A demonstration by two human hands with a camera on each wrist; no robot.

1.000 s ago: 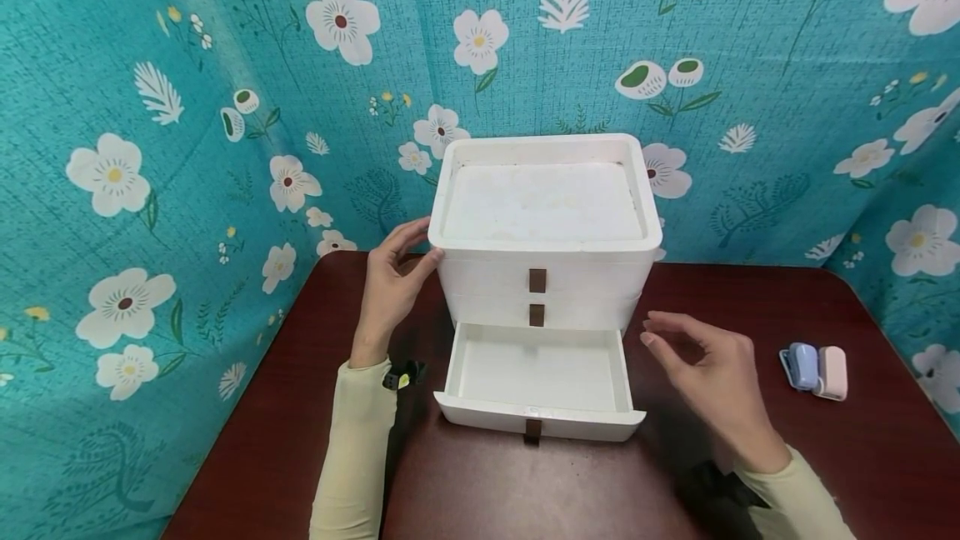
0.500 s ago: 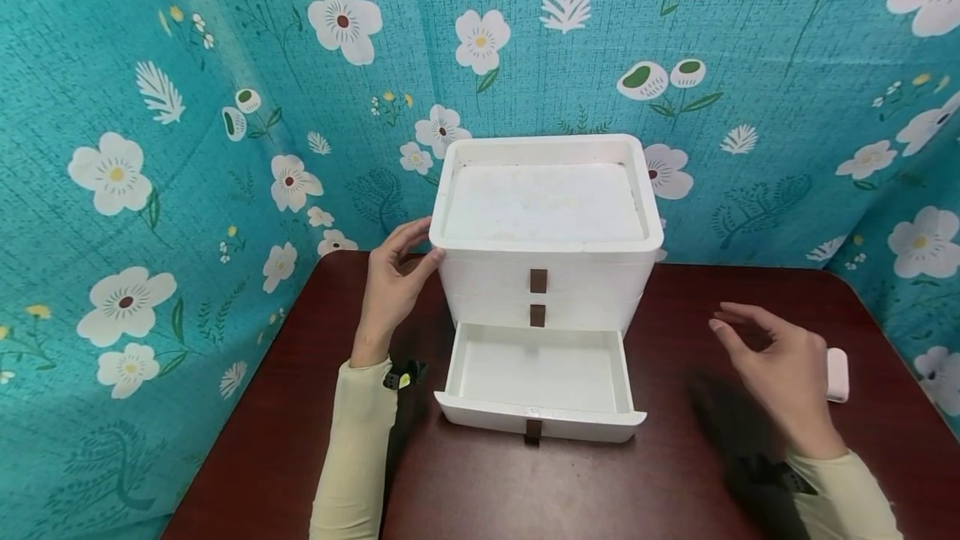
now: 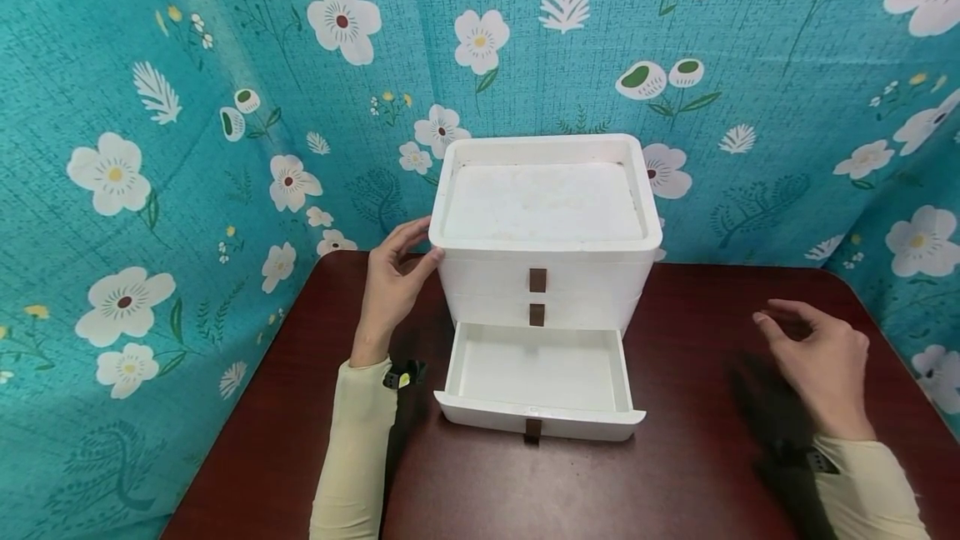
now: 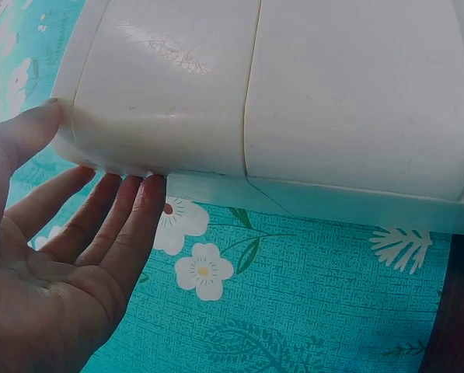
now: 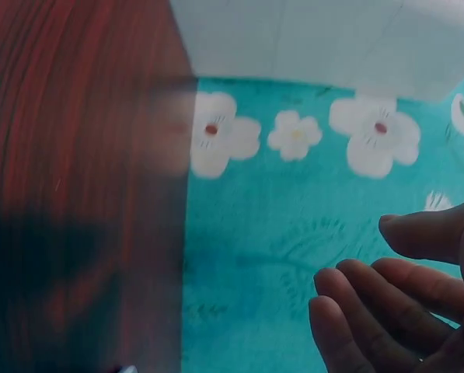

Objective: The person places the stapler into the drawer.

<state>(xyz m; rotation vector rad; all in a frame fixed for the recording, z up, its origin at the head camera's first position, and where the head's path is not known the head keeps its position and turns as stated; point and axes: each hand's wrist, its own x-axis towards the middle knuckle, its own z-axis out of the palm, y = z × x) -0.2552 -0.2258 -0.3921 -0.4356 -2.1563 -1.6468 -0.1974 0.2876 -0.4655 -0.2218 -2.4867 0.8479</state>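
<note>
A white drawer cabinet [image 3: 543,290] stands on the table, its lowest drawer [image 3: 540,369] pulled out and holding nothing. My left hand [image 3: 393,286] rests against the cabinet's upper left side. In the left wrist view, the fingertips of that left hand [image 4: 68,249] touch the white wall and the thumb lies at its corner. To the right, my right hand [image 3: 821,365] hovers above the table with loosely bent fingers and holds nothing. The right wrist view shows the right hand [image 5: 402,303] with thumb and fingers apart. The blue and pink staplers seen earlier are hidden behind it.
A dark red wooden table [image 3: 697,473] carries the cabinet. Behind and beside it hangs a teal curtain [image 3: 360,107] with white flowers. The cabinet's top is a shallow tray [image 3: 543,247] with a raised rim. Brown tabs mark the drawer fronts.
My right hand has moved right, away from the open drawer, and now covers the two small staplers. The left hand and the cabinet have stayed in place.
</note>
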